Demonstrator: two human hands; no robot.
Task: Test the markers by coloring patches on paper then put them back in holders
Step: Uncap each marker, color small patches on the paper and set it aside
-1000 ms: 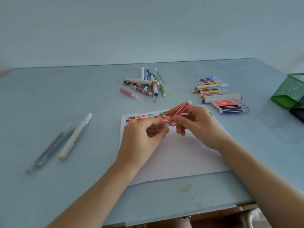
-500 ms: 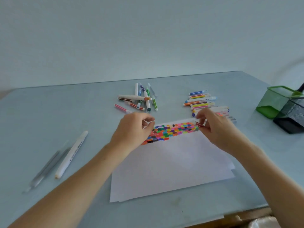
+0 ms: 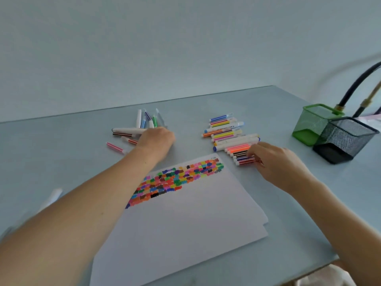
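A white paper sheet (image 3: 185, 228) lies in front of me, with a band of coloured patches (image 3: 175, 180) across its far part. My right hand (image 3: 276, 164) rests at the near end of a neat row of markers (image 3: 228, 133), fingers pinching a red striped marker (image 3: 245, 161) that lies against the row. My left hand (image 3: 156, 141) reaches over a loose pile of markers (image 3: 142, 124) at the back; its fingers are hidden behind its back. A green mesh holder (image 3: 315, 124) and a black mesh holder (image 3: 344, 139) stand at the right.
A pink marker (image 3: 114, 147) lies apart left of the pile. A white marker (image 3: 52, 196) shows blurred beside my left forearm. A black hose (image 3: 358, 83) arcs behind the holders. The table's near edge runs close under the paper.
My hands have separated from capping the red marker. The right hand carried it to the near end of the neat row. The left hand moved back onto the loose pile. The view tilted up.
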